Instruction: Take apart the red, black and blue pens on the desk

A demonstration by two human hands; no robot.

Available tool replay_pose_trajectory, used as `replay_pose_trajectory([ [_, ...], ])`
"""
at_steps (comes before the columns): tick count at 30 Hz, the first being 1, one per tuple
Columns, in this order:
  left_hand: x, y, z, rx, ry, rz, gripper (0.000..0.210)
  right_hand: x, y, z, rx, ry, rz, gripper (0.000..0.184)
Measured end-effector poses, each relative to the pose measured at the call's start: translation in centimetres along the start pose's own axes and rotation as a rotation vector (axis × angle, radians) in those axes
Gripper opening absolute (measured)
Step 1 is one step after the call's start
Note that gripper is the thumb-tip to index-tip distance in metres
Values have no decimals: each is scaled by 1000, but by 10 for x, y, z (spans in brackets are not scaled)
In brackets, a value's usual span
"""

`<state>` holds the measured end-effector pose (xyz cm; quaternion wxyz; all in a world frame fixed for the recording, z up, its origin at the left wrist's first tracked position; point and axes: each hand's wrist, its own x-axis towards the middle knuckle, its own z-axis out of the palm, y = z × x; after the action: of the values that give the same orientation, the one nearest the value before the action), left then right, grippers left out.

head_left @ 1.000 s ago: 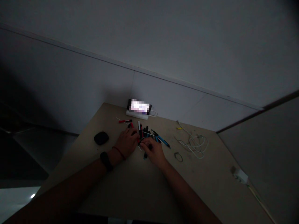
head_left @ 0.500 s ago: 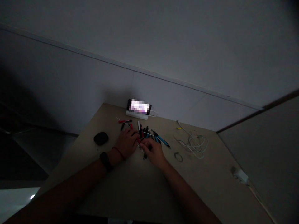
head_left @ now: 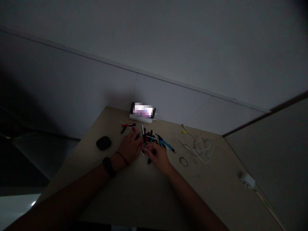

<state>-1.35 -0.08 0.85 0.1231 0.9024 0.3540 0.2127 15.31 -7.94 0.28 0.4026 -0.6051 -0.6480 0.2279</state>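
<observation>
My left hand [head_left: 130,148], with a dark watch and a red cord at its wrist, is closed at the fingertips on a red pen part [head_left: 141,146]. A thin pale rod [head_left: 142,154], like a pen refill, shows just below it. Close on the right, my right hand [head_left: 157,156] has its thumb and fingers pinched together; what they hold is too dark to make out. Around the fingertips lie several pens and pen parts, among them a white one [head_left: 142,129], a blue and black pen [head_left: 166,143] and a red and black one [head_left: 128,125].
A lit phone [head_left: 143,110] leans on a white block [head_left: 141,119] against the wall. Left of my hands sits a black rounded case [head_left: 103,143]. To the right are a tangled white cable [head_left: 202,150], a small loop [head_left: 183,161] and a white plug [head_left: 248,180].
The red pen part has shifted slightly left and down with my left fingers. My right fingertips are a little apart from it now, and the pale rod shows more clearly.
</observation>
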Motion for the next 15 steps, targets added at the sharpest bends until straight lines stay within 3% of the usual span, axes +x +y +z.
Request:
replay_pose_trajectory([
  [15, 1, -1, 1, 18, 12, 7, 17, 0, -2, 0, -34, -13, -3, 12],
])
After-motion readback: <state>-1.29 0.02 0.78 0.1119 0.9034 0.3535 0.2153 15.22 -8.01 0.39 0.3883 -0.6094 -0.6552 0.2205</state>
